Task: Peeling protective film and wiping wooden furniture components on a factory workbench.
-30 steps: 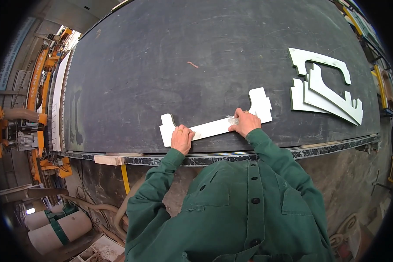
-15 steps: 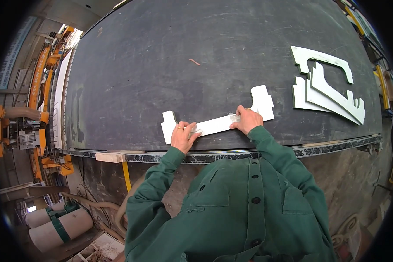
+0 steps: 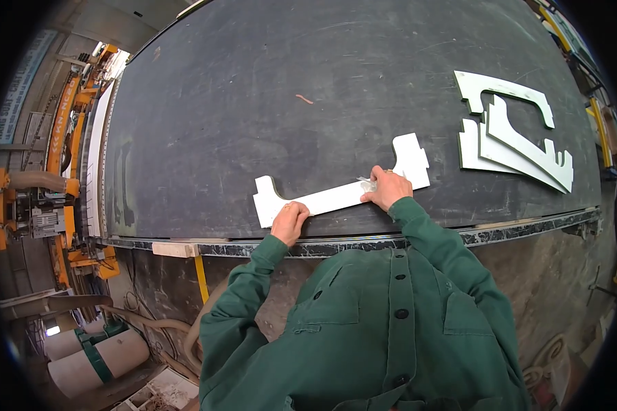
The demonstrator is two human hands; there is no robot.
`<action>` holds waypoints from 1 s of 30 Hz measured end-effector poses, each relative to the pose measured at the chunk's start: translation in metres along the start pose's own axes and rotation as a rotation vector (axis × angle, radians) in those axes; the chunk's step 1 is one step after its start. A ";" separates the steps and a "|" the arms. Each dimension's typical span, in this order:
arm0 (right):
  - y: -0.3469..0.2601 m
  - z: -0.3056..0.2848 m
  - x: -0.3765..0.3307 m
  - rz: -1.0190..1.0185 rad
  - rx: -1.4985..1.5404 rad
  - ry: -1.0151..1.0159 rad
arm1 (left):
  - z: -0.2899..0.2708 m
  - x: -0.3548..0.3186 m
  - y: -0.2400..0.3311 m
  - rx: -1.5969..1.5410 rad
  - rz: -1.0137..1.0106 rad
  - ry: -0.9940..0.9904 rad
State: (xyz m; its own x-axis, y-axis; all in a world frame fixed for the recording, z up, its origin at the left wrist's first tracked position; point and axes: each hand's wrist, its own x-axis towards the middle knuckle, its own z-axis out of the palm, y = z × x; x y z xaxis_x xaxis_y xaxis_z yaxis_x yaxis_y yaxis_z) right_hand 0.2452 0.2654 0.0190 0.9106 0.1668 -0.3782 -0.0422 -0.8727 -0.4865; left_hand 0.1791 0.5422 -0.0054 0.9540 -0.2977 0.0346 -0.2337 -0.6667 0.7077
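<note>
A person in a green jacket [image 3: 363, 322] stands at the near edge of a dark, scratched tabletop [image 3: 253, 123]. A pale wooden block [image 3: 175, 249] sits at that edge, to the left, with a yellow strip [image 3: 202, 277] hanging down just beside it.

The two hands are well apart, both on a white panel [image 3: 336, 198] that lies flat near the tabletop's front, slightly slanted, its right end farther from the person. A long narrow bar joins its two upright ends. The left hand [image 3: 290, 223] rests over the bar's near edge, close to the left end, fingers bent onto the surface; its thumb is hard to make out, so I cannot tell whether it grips. The right hand [image 3: 389, 188] pinches a translucent scrap [image 3: 369, 185] against the bar near the right end.

Farther right, several white cut-out pieces [image 3: 524, 147] overlap in a pile, and a bracket-shaped white piece [image 3: 500, 83] lies just beyond them. Past the panel, a thin reddish sliver [image 3: 304, 99] lies alone.

Beyond the tabletop's left side stands an orange machine [image 3: 0, 205].
</note>
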 end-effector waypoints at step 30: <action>-0.008 -0.008 0.002 0.046 -0.018 -0.051 | -0.114 -0.005 -0.059 -1.054 -0.714 0.486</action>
State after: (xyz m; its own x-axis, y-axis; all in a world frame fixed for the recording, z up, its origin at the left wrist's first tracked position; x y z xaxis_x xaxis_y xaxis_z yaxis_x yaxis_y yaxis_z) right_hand 0.2512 0.2692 0.0286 0.8855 0.1493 -0.4400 -0.0755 -0.8881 -0.4534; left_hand 0.2093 0.6610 0.0329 0.8260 0.3041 -0.4746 0.3780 0.3257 0.8666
